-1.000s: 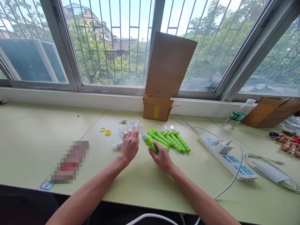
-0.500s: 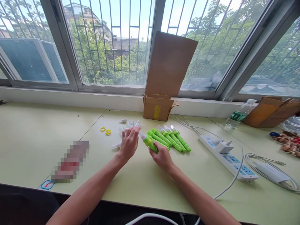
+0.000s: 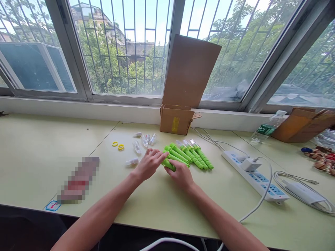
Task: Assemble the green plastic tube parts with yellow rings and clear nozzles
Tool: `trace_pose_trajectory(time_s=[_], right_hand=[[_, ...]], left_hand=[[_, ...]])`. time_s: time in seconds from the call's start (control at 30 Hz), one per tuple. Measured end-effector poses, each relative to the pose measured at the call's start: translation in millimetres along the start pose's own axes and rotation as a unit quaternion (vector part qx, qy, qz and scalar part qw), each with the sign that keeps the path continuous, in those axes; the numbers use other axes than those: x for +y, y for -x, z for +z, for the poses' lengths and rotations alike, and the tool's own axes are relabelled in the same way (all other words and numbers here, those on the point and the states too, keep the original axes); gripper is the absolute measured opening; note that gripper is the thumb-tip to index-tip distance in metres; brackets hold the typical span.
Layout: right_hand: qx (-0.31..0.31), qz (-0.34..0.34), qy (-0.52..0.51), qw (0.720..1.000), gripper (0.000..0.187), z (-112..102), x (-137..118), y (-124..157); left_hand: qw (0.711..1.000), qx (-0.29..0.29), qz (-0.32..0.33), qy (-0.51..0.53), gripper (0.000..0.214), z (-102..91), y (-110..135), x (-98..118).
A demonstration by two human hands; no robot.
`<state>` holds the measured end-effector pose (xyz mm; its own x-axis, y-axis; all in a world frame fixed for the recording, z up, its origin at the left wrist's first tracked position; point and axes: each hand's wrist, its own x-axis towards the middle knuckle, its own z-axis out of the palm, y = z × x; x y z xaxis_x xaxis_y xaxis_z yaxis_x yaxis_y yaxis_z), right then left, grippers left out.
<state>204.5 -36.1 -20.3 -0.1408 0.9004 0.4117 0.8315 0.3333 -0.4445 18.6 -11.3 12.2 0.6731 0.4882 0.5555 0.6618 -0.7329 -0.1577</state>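
Note:
My right hand (image 3: 180, 175) grips the lower end of a green ribbed tube (image 3: 168, 164) held just above the table. My left hand (image 3: 149, 162) is closed over the tube's upper tip, hiding the white nozzle. A row of several finished green tubes (image 3: 192, 157) with clear caps lies just right of my hands. Small clear caps (image 3: 143, 141) and a white nozzle (image 3: 131, 161) are scattered to the left of them, with two yellow rings (image 3: 118, 145) farther left.
A small open cardboard box (image 3: 175, 119) stands by the window sill. A white power strip (image 3: 255, 176) with cables lies to the right, then a water bottle (image 3: 267, 128) and another box (image 3: 300, 123). A blurred object (image 3: 78, 179) lies at the left front.
My left hand has come off the scattered caps and moved right, closing over the tip of the tube in my right hand. The tube now sits lower.

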Motion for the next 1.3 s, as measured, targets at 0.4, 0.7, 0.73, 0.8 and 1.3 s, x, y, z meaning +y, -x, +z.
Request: trace_pose_trajectory(time_s=[0.4,0.7,0.73,0.8,1.3], right_hand=[[0.038,-0.019,0.0,0.999,0.026,-1.9,0.7,-0.7],[0.048,-0.001,-0.027,0.998,0.031,-0.8,2.0,-1.0],[0.05,-0.004,-0.028,0.998,0.031,-0.3,2.1,-0.8],[0.058,-0.01,-0.024,0.998,0.031,1.2,2.6,-0.5],[0.055,-0.035,-0.072,0.995,0.019,0.9,5.5,-0.6]], left_hand=[[0.998,0.056,-0.022,0.009,0.054,-3.8,-0.7,6.0],[0.949,0.197,-0.214,0.123,0.069,7.2,-1.8,7.8],[0.937,0.207,-0.245,0.138,0.063,9.4,-1.7,7.1],[0.915,0.215,-0.291,0.177,0.051,13.1,-1.6,5.1],[0.852,0.232,-0.336,0.329,0.028,25.3,-2.4,-4.9]])
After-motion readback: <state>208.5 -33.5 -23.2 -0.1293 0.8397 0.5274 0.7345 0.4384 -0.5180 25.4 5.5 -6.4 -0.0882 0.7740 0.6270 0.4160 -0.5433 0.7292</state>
